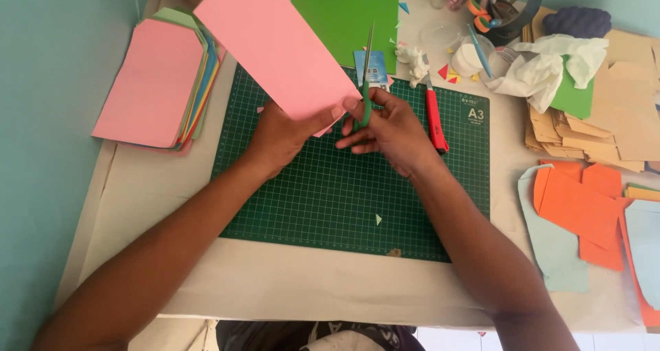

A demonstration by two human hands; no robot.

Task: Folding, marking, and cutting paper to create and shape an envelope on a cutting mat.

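Note:
My left hand (282,136) pinches the near end of a long pink paper sheet (273,41) that slants up and away over the green cutting mat (309,193). My right hand (388,127) grips green-handled scissors (366,83), blades pointing away, just right of the sheet's near edge. Both hands hover over the far middle of the mat, nearly touching each other.
A stack of coloured paper (161,79) lies left of the mat. A green sheet (347,14) sits beyond it. A red craft knife (434,121) rests on the mat's right part. Orange and pale blue cut pieces (584,213), tan card (612,124) and crumpled tissue (543,69) crowd the right.

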